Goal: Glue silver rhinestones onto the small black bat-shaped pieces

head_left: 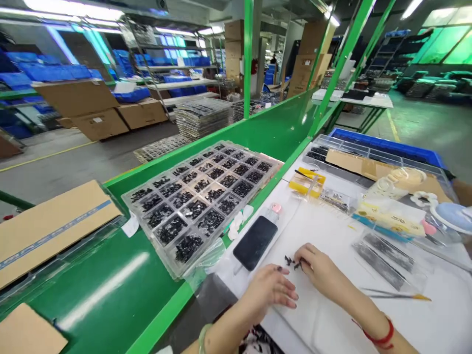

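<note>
My right hand [313,263] pinches a small black part [298,265] between thumb and fingertips, just above the white table top. Right beside it, a few more small black pieces [288,260] lie on the white surface. My left hand [271,291] is a little nearer to me, its fingers spread and half curled. A dark speck shows at its uppermost fingertip; whether it is a part or a nail I cannot tell. Beyond the left hand lies a dark-screened phone [255,243]. On the green conveyor stands a clear compartment tray [173,268] with black parts in its cells.
To the right are tweezers with a yellow tip [420,297], clear bags with dark strips [379,263], a yellow holder [307,182] and a tissue pack [391,216]. A green frame rail [173,314] divides conveyor from table. Cardboard [55,226] lies on the left.
</note>
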Tool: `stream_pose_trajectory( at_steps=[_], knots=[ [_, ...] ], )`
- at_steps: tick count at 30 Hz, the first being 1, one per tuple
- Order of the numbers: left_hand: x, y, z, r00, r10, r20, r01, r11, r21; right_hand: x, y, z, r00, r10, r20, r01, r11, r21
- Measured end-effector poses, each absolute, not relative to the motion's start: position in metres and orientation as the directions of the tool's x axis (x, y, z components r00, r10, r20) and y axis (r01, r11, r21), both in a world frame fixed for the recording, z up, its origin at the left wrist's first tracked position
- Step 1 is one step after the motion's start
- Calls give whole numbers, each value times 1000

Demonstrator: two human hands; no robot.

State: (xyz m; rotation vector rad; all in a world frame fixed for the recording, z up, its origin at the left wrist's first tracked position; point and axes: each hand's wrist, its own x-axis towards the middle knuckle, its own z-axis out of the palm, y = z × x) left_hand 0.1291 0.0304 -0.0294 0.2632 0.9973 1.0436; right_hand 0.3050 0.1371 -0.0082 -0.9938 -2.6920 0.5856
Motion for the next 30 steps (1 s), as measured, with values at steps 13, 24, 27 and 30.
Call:
stream_pose_trajectory(
  at_steps=[13, 24, 27, 30],
  knots=[
    [108, 26, -38, 355, 661, -661, -749, 624, 222, 301, 138, 22, -785, 611, -102, 579, 663, -475],
    [99, 11, -35, 335, 613, -715, -735, 645, 208, 301, 154, -23, -852, 481, -205, 519, 728, -449],
    [103, 15, -30, 318, 630, -709, -744, 629, 225, 304, 160, -14, -862, 475, -178, 494, 704, -510],
    [111, 21, -25, 301, 653, -695, -757, 607, 243, 304, 158, 6, -864, 489, -117, 458, 670, -584]
  ],
)
